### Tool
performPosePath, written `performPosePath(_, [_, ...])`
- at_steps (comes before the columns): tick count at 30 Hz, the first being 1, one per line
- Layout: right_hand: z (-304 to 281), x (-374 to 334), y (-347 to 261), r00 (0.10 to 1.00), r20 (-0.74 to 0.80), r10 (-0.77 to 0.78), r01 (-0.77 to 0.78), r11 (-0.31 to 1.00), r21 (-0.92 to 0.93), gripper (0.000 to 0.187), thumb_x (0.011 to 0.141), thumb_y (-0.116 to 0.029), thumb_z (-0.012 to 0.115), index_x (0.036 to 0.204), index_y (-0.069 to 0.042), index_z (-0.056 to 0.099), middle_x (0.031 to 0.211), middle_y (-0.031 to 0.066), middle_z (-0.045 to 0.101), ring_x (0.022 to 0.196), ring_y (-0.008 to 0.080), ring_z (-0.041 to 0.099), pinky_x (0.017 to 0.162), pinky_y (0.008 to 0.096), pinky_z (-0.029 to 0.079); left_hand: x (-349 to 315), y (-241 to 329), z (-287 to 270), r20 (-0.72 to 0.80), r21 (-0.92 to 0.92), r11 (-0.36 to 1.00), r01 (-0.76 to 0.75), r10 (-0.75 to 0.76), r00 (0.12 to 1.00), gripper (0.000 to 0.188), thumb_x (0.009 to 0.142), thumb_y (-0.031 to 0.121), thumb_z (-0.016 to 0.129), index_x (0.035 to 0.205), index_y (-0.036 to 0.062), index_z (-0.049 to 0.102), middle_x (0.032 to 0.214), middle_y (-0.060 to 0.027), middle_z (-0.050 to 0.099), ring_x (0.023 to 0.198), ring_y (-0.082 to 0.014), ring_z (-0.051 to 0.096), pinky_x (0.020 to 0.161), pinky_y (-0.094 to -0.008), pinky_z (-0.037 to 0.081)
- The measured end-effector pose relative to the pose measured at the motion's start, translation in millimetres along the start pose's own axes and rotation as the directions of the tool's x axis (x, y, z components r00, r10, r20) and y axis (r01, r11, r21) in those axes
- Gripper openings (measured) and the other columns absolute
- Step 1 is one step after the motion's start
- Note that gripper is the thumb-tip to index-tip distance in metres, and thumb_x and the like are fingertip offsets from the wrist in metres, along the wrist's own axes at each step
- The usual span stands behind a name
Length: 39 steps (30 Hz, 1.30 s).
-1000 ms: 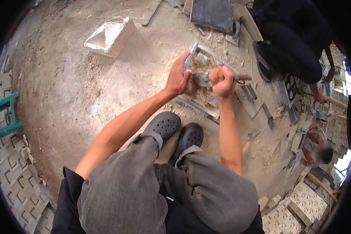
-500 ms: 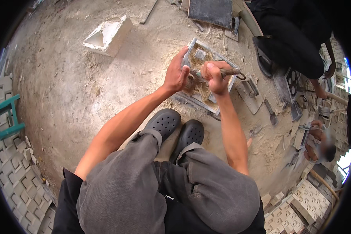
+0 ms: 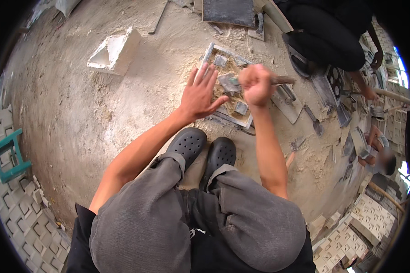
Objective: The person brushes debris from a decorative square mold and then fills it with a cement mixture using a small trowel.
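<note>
My left hand [image 3: 199, 94] is open, palm down with the fingers apart, over the left edge of a rectangular metal mould [image 3: 246, 122]. Sandy mix and several grey square blocks [image 3: 241, 108] show inside the mould. My right hand [image 3: 256, 86] is closed around the wooden handle [image 3: 282, 80] of what looks like a trowel, above the mould's right half. A grey flat piece [image 3: 228, 82], which seems to be the tool's blade, lies over the middle of the mould. Motion blurs the right fist slightly.
A hollow white block [image 3: 116, 52] stands at the far left. Right of the mould lie a float [image 3: 288, 102] and a small trowel [image 3: 315, 120]. A co-worker in dark clothes [image 3: 325, 43] crouches at the far right. A green stool [image 3: 11, 154] stands by stacked blocks [image 3: 18, 218].
My left hand has turned from edge-on to palm down, with its fingers spread. The right fist has shifted slightly with the trowel. The whole view has slid a little leftward.
</note>
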State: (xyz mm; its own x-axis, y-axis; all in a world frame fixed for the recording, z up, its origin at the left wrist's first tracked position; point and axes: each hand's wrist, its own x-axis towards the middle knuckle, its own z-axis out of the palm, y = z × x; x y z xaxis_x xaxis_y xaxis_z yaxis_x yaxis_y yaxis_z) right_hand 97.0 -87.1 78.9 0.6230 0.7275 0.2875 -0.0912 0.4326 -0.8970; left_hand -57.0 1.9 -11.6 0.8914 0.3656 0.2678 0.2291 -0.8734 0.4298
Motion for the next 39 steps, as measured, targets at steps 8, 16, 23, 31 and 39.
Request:
performPosePath(8, [-44,-20,-64,0.961,-0.263,-0.088,0.085,0.996,-0.024,0.04,0.096,-0.016,0.038,0.058,-0.011,0.026,0.05,0.0018,0.029,0.043,0.0114,0.021,0.043,0.031,0.023,6,41,8,0.157,0.053,0.998,-0.041,0.032,0.987,0.108,0.09,0.079,0.044,0.154,-0.0081,0.03,0.162,-0.0273,0.028,0.154,-0.0394,0.018,0.126,-0.0478,0.014])
performPosePath(16, [-52,-46,-59,0.955,-0.297,-0.002,-0.003,1.0,-0.017,0.042,0.098,-0.022,0.038,0.058,-0.013,0.025,0.051,0.0013,0.027,0.044,0.0131,0.02,0.046,0.0331,0.023,13,42,18,0.334,0.161,0.967,-0.199,0.136,0.933,0.106,0.093,0.08,0.034,0.156,-0.0045,0.029,0.166,-0.0186,0.026,0.156,-0.0275,0.019,0.126,-0.0443,0.012])
performPosePath(23, [-12,-30,-81,0.989,-0.118,-0.09,0.103,0.989,0.109,0.039,0.092,-0.01,0.041,0.055,-0.007,0.027,0.049,0.0044,0.032,0.043,0.011,0.023,0.042,0.0309,0.023,-35,13,-10,0.142,0.168,0.982,0.084,-0.108,0.984,0.125,0.08,0.086,0.053,0.154,-0.0108,0.026,0.162,-0.0289,0.024,0.155,-0.0403,0.014,0.125,-0.0508,0.011])
performPosePath(31, [-22,-63,5,0.996,0.08,0.027,-0.001,0.954,-0.301,0.046,0.095,-0.019,0.051,0.054,0.0,0.039,0.049,0.0033,0.042,0.044,0.0118,0.039,0.043,0.0309,0.029,-33,14,-10,0.119,0.116,0.99,0.079,-0.093,0.989,0.141,0.066,0.092,0.06,0.153,-0.0123,0.024,0.163,-0.0292,0.021,0.155,-0.0406,0.013,0.125,-0.0515,0.012])
performPosePath(39, [11,-22,-65,0.996,-0.086,-0.002,0.004,1.0,0.024,0.047,0.098,-0.017,0.047,0.053,-0.005,0.038,0.051,0.0001,0.041,0.045,0.0082,0.034,0.043,0.0303,0.026,-40,6,-10,0.072,0.02,0.993,0.116,-0.117,0.99,0.152,0.056,0.087,0.073,0.154,-0.0141,0.016,0.162,-0.0346,0.017,0.154,-0.0453,0.013,0.125,-0.0515,0.013])
